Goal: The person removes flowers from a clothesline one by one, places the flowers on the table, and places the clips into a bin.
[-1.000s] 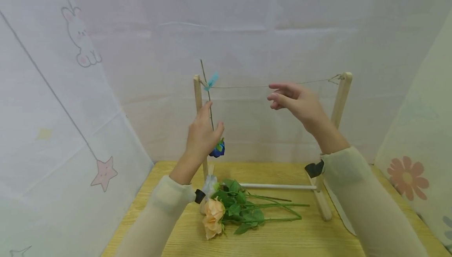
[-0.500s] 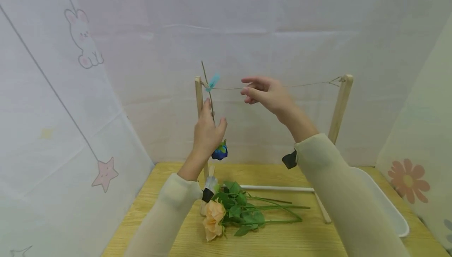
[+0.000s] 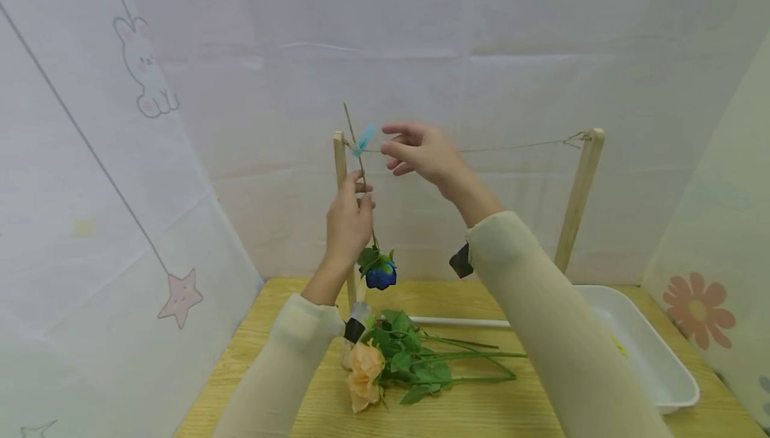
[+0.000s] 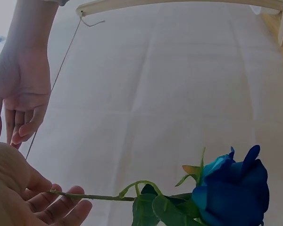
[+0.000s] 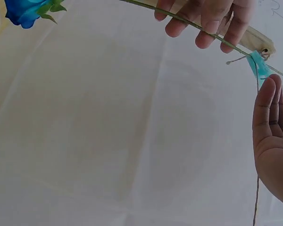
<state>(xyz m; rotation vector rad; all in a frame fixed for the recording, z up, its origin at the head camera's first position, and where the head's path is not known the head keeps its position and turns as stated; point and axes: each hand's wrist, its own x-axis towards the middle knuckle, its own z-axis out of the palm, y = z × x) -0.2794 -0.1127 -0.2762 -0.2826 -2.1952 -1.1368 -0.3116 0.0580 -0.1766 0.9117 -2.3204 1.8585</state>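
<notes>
An artificial blue rose [image 3: 381, 275] hangs bloom-down from the string [image 3: 511, 147], its stem caught in a light-blue clip [image 3: 364, 140] near the left post. Below the clip my left hand [image 3: 351, 221] pinches the stem, thumb on one side and fingers on the other. The left wrist view shows the bloom [image 4: 233, 188] beyond those fingers. My right hand [image 3: 421, 154] is beside the clip with loosely bent fingers and nothing in its grasp. In the right wrist view, the right fingertips [image 5: 272, 82] come right up to the clip.
The string runs between two wooden posts [image 3: 580, 200] of a stand with a white crossbar [image 3: 460, 321]. Peach roses [image 3: 365, 374] with green stems lie on the wooden table [image 3: 481, 411]. Behind my right forearm is a white tray [image 3: 680, 384] with something yellow [image 3: 619, 346] inside.
My right hand has moved left along the string to the clip. My left hand has gone from open beside the stem to pinching it, and the blue bloom hangs slightly lower and farther right.
</notes>
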